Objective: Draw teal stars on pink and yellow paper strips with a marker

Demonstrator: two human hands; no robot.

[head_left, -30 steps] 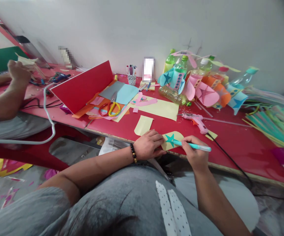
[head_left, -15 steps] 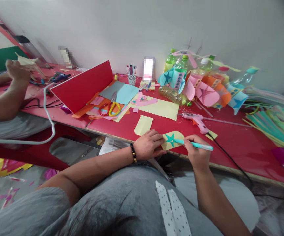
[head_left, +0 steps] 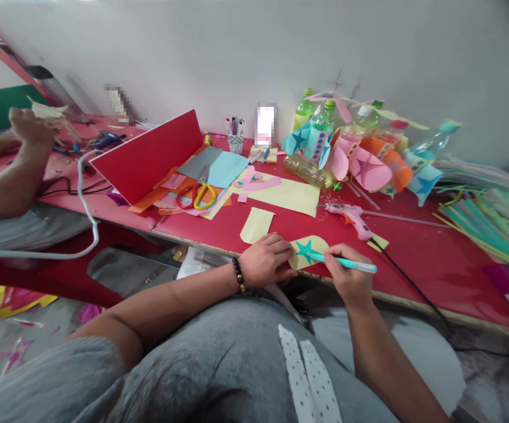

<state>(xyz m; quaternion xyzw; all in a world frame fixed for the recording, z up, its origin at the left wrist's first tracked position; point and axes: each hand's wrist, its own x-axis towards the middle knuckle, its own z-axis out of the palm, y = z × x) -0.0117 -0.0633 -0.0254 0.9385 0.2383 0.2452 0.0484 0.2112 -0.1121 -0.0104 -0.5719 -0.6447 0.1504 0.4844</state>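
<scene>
A teal marker (head_left: 351, 264) is pinched in my right hand (head_left: 352, 279), its tip on a teal star (head_left: 305, 251) drawn on a pale yellow paper piece (head_left: 320, 242) with a rounded end. My left hand (head_left: 265, 259), with bent fingers, grips the left end of that paper at the table's edge; its fingertips partly cover the paper. Just behind the left hand lies a second pale yellow paper piece (head_left: 257, 225) with one rounded end. The star's middle looks filled with teal.
A pink glue gun (head_left: 351, 218) with a black cord lies right of the paper. Scissors (head_left: 196, 196) rest on coloured sheets at left, beside a red board (head_left: 148, 155). Decorated bottles (head_left: 320, 126) stand at the back. Another person's hand (head_left: 32, 130) is at far left.
My right hand and the marker have shifted slightly left, and the marker tip has moved a little across the star. My left hand stays in place.
</scene>
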